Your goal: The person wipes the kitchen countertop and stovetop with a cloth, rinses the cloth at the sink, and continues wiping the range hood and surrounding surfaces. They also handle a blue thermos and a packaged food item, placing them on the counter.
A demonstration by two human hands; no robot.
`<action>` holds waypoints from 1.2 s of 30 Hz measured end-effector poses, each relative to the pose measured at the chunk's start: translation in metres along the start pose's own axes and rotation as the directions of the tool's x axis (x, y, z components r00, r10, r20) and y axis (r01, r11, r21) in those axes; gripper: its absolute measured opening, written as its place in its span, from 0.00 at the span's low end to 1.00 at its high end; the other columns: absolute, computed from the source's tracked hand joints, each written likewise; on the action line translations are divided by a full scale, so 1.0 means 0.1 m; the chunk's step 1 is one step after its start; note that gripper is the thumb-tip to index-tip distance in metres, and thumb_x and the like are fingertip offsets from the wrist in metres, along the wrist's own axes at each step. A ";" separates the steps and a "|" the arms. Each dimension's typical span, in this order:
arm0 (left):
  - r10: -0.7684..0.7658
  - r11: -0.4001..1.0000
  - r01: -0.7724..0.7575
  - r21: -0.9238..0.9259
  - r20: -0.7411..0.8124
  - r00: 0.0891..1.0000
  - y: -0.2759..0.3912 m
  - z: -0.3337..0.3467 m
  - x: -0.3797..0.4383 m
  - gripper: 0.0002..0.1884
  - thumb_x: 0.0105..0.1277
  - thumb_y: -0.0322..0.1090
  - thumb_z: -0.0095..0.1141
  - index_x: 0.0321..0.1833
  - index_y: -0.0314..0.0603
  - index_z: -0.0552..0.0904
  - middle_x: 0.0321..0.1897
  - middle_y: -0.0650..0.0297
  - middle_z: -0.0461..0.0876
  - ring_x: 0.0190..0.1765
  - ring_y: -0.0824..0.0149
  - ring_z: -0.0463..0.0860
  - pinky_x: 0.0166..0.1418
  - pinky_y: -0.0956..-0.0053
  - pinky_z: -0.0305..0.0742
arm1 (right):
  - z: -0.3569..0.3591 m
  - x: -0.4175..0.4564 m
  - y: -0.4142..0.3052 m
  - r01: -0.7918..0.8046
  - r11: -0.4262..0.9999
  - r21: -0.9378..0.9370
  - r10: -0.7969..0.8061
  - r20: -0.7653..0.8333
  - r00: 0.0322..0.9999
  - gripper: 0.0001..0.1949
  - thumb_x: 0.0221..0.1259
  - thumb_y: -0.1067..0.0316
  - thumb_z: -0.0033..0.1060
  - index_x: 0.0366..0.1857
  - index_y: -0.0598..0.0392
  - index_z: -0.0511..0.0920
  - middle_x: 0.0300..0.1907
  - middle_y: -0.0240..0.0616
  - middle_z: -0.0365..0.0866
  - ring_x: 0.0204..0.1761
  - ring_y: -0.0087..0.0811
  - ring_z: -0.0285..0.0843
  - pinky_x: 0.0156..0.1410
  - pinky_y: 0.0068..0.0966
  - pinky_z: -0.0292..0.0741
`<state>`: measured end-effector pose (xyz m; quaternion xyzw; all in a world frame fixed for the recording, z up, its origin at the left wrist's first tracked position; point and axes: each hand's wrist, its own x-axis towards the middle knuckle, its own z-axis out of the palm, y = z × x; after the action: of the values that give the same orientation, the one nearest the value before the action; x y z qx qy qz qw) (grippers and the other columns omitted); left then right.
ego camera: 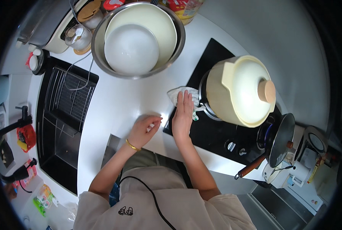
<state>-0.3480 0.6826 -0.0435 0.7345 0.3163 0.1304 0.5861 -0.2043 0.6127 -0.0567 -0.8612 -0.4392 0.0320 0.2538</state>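
Note:
My right hand (183, 118) lies with fingers straight and together on a crumpled white cloth (173, 95), holding it down at the left part of the black glass gas hob (214, 133). Green marks show on the cloth's lower edge. A cream lidded pot (221, 89) with a wooden knob stands on the burner just right of the cloth. Over the white countertop (130, 100), my left hand (143, 132) is loosely curved, thumb apart from the fingers, with nothing in it. A gold-coloured bracelet circles that wrist.
At the hob's right, a frying pan with a glass lid (283, 141) stands by a lit blue flame (268, 135); its wooden handle (251, 168) juts over the front edge. A steel basin (100, 54) holds bowls. Left is a black sink (64, 172) with a wire rack (64, 97).

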 end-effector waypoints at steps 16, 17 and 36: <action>-0.049 0.971 0.131 -0.198 0.373 0.927 -0.06 -0.62 0.12 0.13 0.59 0.27 0.52 0.48 0.44 0.79 0.34 0.63 0.82 0.33 0.71 0.80 0.33 0.81 0.75 | 0.52 2.73 0.82 -0.642 0.767 -0.004 0.566 -0.468 0.679 0.20 0.62 0.71 0.32 0.58 0.68 0.61 0.62 0.59 0.57 0.67 0.52 0.49 0.70 0.42 0.48; -0.063 0.967 0.148 -0.209 0.366 0.929 -0.06 -0.66 0.07 0.13 0.59 0.27 0.52 0.48 0.44 0.79 0.34 0.63 0.82 0.33 0.72 0.80 0.33 0.81 0.75 | 0.51 2.81 0.86 -0.654 0.757 0.000 0.578 -0.467 0.669 0.20 0.62 0.72 0.32 0.57 0.69 0.61 0.62 0.59 0.58 0.66 0.52 0.50 0.70 0.42 0.48; -0.092 0.943 0.194 -0.271 0.346 0.934 -0.28 -0.97 -0.15 0.12 0.65 0.31 0.49 0.51 0.41 0.76 0.39 0.66 0.80 0.39 0.74 0.80 0.40 0.81 0.74 | 0.62 2.44 0.63 0.087 0.959 0.270 -0.046 -0.153 0.987 0.19 0.55 0.73 0.45 0.52 0.50 0.74 0.59 0.50 0.66 0.64 0.49 0.59 0.67 0.36 0.56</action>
<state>-0.4229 0.7523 -0.0403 0.6228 0.2438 0.0094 0.7434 -0.0253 0.7956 -0.0993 -0.8020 -0.4396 0.0215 0.4037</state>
